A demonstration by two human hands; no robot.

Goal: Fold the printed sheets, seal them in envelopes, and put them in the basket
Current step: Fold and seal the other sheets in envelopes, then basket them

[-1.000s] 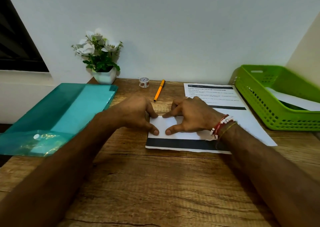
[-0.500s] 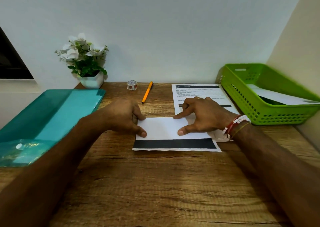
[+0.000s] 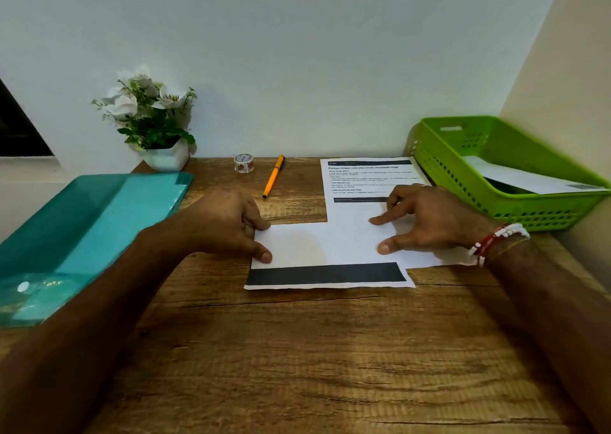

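A folded printed sheet [image 3: 317,245] lies flat in the middle of the wooden desk, a black band along its near edge. My left hand [image 3: 224,222] presses its left end with thumb and fingertips. My right hand [image 3: 429,218] presses the right part with index finger and thumb spread. Another printed sheet [image 3: 360,177] lies beyond, partly under the folded one and under my right hand. The green basket [image 3: 463,179] stands at the right against the wall with a white envelope [image 3: 529,179] inside.
A teal plastic folder [image 3: 99,222] covers the desk's left side. At the back stand a white pot of flowers [image 3: 165,159], a small tape roll [image 3: 244,163] and an orange pen [image 3: 273,176]. Walls close the back and right.
My hands have slid apart along the folded sheet, from touching at its middle to its two ends. The view has shifted so the desk items sit further left.
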